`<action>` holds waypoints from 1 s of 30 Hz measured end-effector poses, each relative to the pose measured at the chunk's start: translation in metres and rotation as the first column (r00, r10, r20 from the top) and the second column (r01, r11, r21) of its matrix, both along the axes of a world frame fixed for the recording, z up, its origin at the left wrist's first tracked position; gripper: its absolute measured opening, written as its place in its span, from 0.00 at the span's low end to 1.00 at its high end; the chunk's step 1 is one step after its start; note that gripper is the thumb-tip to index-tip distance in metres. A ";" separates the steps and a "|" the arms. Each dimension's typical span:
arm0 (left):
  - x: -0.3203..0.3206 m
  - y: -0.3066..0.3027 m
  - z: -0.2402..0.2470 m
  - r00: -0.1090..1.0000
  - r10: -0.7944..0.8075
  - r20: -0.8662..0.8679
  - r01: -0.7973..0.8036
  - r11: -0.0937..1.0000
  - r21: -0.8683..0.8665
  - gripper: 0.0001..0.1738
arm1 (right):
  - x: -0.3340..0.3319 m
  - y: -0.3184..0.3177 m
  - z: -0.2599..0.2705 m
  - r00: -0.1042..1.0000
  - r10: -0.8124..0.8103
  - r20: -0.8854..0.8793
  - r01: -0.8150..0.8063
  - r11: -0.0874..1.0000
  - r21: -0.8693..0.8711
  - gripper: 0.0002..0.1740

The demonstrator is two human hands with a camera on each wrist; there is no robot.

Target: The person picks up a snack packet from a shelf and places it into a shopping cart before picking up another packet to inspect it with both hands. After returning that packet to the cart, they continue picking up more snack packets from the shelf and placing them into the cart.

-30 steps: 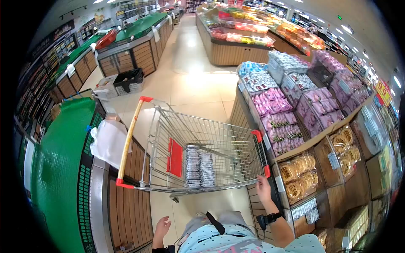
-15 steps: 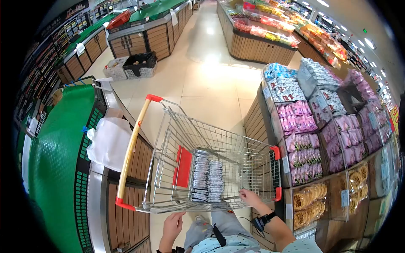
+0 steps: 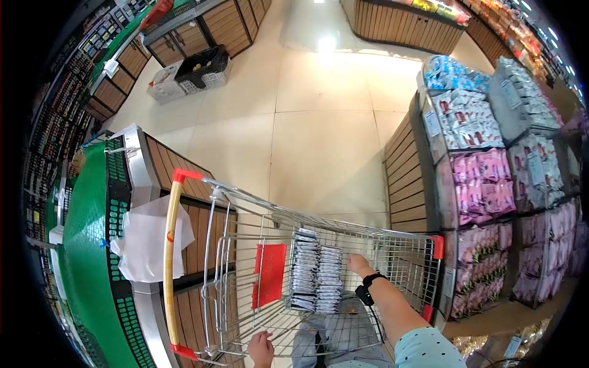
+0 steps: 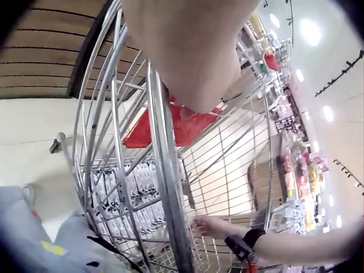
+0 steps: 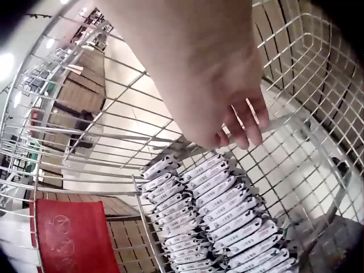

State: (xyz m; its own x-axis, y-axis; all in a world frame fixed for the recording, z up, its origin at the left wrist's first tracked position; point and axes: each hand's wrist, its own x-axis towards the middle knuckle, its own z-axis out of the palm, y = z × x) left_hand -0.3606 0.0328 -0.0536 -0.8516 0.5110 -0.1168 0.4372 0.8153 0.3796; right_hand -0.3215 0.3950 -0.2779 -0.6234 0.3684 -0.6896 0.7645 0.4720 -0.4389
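A wire shopping cart stands in front of me, its yellow handle on the left side. Two rows of black-and-white packets lie on the basket floor beside a red flap. My right hand reaches inside the basket just right of the packets. In the right wrist view it hovers over the packets with relaxed fingers and holds nothing. My left hand grips the cart's near rim. The left wrist view shows that hand on the rim wire.
Shelves of pink and white snack bags line the right. A green-topped wooden counter with a white plastic bag hanging on it hugs the cart's left. Crates sit on the tiled aisle ahead.
My right hand left the cart's right corner and went down into the basket toward the packets. My left hand rose from my side to the near rim. The view tilted downward.
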 end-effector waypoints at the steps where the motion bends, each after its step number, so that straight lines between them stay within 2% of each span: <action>1: -0.003 0.000 -0.002 1.000 -0.006 0.018 0.007 0.997 -0.073 0.11 | -0.011 0.002 -0.008 1.000 0.009 -0.021 -0.009 1.000 -0.006 0.08; 3: 0.001 0.002 0.006 0.998 -0.004 0.061 0.017 0.977 -0.213 0.12 | -0.029 0.005 -0.026 0.996 0.077 -0.034 -0.075 0.994 0.077 0.08; 4: -0.004 0.016 0.015 0.999 0.032 0.028 -0.028 0.991 -0.129 0.11 | -0.035 0.006 -0.036 0.994 0.099 -0.051 -0.093 0.989 0.113 0.08; 6: -0.007 0.020 0.018 0.994 0.047 0.098 -0.031 0.986 -0.163 0.11 | -0.048 0.005 -0.049 0.994 0.094 -0.049 -0.084 0.978 0.189 0.09; 9: -0.009 0.022 0.020 0.994 0.043 0.103 -0.024 0.983 -0.181 0.09 | -0.056 0.005 -0.062 0.993 0.062 0.104 -0.071 0.994 0.082 0.09; 10: -0.005 0.016 0.014 0.993 0.048 0.107 -0.026 0.979 -0.200 0.09 | -0.055 0.002 -0.070 0.994 0.103 0.046 -0.109 0.980 0.164 0.11; 13: -0.002 0.009 0.006 0.991 0.064 0.118 -0.040 0.979 -0.198 0.08 | -0.054 -0.003 -0.081 0.994 0.104 0.023 -0.106 0.971 0.216 0.11; 17: -0.002 0.011 0.010 0.993 0.052 0.106 -0.034 0.986 -0.165 0.09 | -0.054 -0.008 -0.088 0.997 0.046 -0.061 -0.032 0.977 0.210 0.12; 21: -0.004 0.010 0.010 0.993 0.043 0.107 -0.030 0.992 -0.124 0.10 | -0.057 -0.006 -0.062 0.993 0.047 -0.108 -0.024 0.979 0.204 0.11; 25: -0.005 0.013 0.019 0.990 0.048 0.134 -0.037 0.996 -0.084 0.10 | -0.054 -0.015 -0.047 0.948 -0.013 -0.318 0.118 0.943 0.313 0.09; 26: -0.005 0.016 0.026 0.977 0.098 0.191 -0.067 0.984 -0.162 0.10 | -0.052 -0.017 -0.042 0.939 -0.019 -0.343 0.133 0.940 0.313 0.09; 28: -0.002 0.011 0.028 0.967 0.090 0.240 -0.055 0.988 -0.146 0.10 | -0.050 -0.022 -0.025 0.917 -0.030 -0.397 0.167 0.934 0.315 0.11; 29: -0.002 0.008 0.025 0.962 0.082 0.262 -0.048 0.990 -0.135 0.10 | -0.047 -0.026 -0.017 0.908 -0.098 -0.407 0.214 0.944 0.251 0.11; 30: -0.002 0.001 0.008 1.000 0.006 0.015 -0.005 0.998 -0.065 0.09 | -0.043 -0.031 -0.009 0.896 -0.165 -0.412 0.260 0.948 0.186 0.11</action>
State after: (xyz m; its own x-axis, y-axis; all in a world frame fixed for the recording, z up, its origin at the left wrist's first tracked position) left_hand -0.3625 0.0336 -0.0458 -0.8523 0.4971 -0.1627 0.4270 0.8408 0.3327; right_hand -0.3646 0.3642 -0.2867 -0.7110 0.6408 -0.2896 0.6499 0.4413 -0.6188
